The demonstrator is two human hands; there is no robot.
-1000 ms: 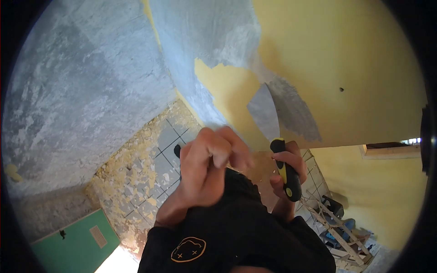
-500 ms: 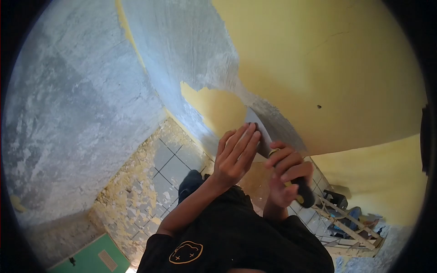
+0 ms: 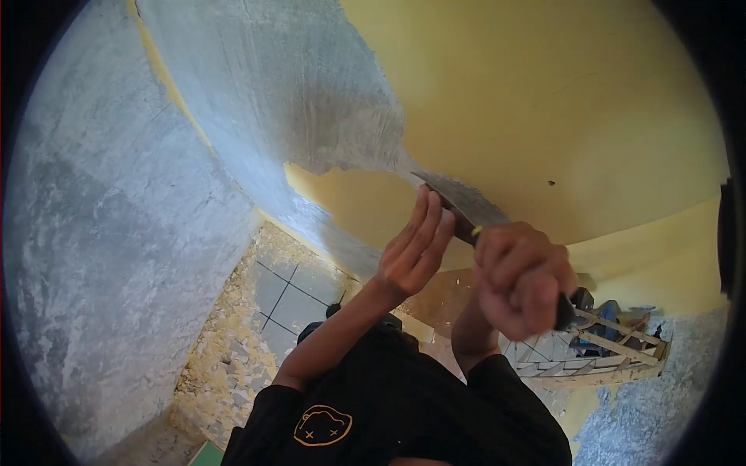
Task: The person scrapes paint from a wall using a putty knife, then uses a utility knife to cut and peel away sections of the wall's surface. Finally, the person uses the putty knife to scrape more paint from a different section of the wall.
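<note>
My right hand (image 3: 522, 278) is wrapped round the dark handle of a scraper (image 3: 458, 208), and the handle's end sticks out below the fist. The wide metal blade meets the wall at the edge between bare grey plaster (image 3: 326, 101) and yellow paint (image 3: 544, 101). Beside the blade is my left hand (image 3: 420, 245), its fingers stretched out and their tips against the blade. A patch of yellow paint (image 3: 361, 202) lies to the left of the blade, with grey plaster above and below it.
Paint flakes (image 3: 225, 342) cover part of the tiled floor (image 3: 291, 299) at lower left. A wooden frame (image 3: 614, 342) with a blue item behind it is at lower right. The rough grey wall (image 3: 116, 217) fills the left side. A green object (image 3: 207, 455) shows at the bottom.
My right hand has moved up and right, its fist now closed further round the handle. My left hand has shifted slightly up and right with the blade. The view has tilted somewhat.
</note>
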